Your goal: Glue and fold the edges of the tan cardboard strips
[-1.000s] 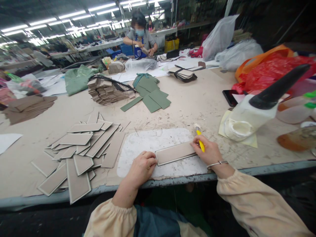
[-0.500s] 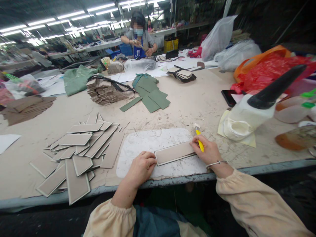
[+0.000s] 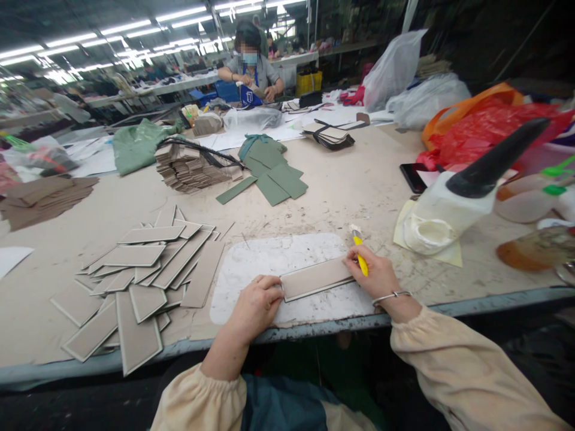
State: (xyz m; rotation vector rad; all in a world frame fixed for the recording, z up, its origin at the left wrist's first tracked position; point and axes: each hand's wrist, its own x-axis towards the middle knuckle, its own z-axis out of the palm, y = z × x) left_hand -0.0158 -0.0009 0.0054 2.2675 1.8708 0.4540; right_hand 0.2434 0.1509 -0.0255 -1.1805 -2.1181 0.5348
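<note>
A long beige panel (image 3: 317, 280) with a pale edge and a dark outline lies across a white board (image 3: 269, 254) at the table's front. Its left end is pinched between the thumb and fingers of my left hand (image 3: 257, 304). At the right end, the fingertips of my right hand (image 3: 376, 274) close on the panel's corner. That same hand also keeps a yellow-handled brush (image 3: 360, 256) tucked in it, whitish tip pointing up and away. To the left spreads a loose heap of similar panels (image 3: 141, 254), several with pale edges.
A white plastic container (image 3: 433, 221) with a black spout stands at right, near a phone (image 3: 412, 178) and bottles (image 3: 534, 248). Green pieces (image 3: 276, 173) and a tied beige stack (image 3: 191, 167) lie farther back. Across the table, a masked co-worker (image 3: 251, 72) handles something.
My hands, the panel and the brush keep nearly the same places; the whole view has shifted slightly. Across the table, the co-worker's hands have moved, and a light piece shows between them.
</note>
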